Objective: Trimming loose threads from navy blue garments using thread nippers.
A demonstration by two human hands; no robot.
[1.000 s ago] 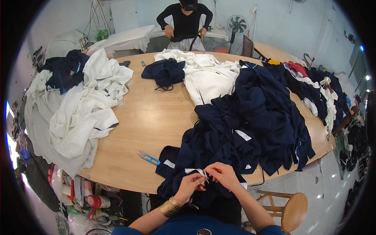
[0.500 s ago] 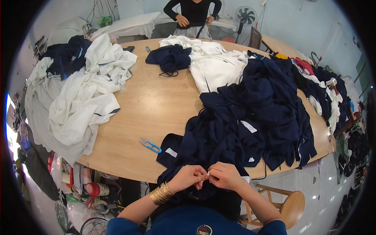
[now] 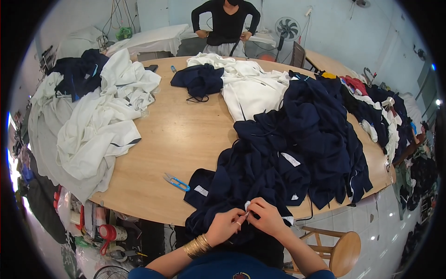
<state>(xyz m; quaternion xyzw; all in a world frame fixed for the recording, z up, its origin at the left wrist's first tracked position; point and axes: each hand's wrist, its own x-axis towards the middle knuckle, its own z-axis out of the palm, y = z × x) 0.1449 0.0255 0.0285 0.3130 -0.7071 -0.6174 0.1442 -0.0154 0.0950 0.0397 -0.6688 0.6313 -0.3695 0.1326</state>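
At the near edge of the table, my left hand [image 3: 227, 224] and my right hand [image 3: 265, 216] meet with fingertips pinched together. Between them is a small white fabric label [image 3: 247, 205], its upper part sticking up past the fingers. Navy garments [image 3: 246, 172] lie heaped right beneath and ahead of both hands; the label looks attached to them, though the join is hidden. Other white labels [image 3: 201, 190] show on the navy cloth. Left of the heap, blue-handled thread snips [image 3: 178, 183] rest on the wood, touched by neither hand.
White garments [image 3: 95, 135] drape over the table's left side. A white garment [image 3: 253, 86] and a small navy bundle [image 3: 199, 80] lie at the far middle. More mixed clothes [image 3: 367, 104] line the right edge. A wooden stool [image 3: 346, 253] stands at lower right; a person [image 3: 226, 23] stands across the table.
My view has tipped up slightly, so the table sits lower in the picture. More of the white label now shows above my fingertips, which stay pinched together.
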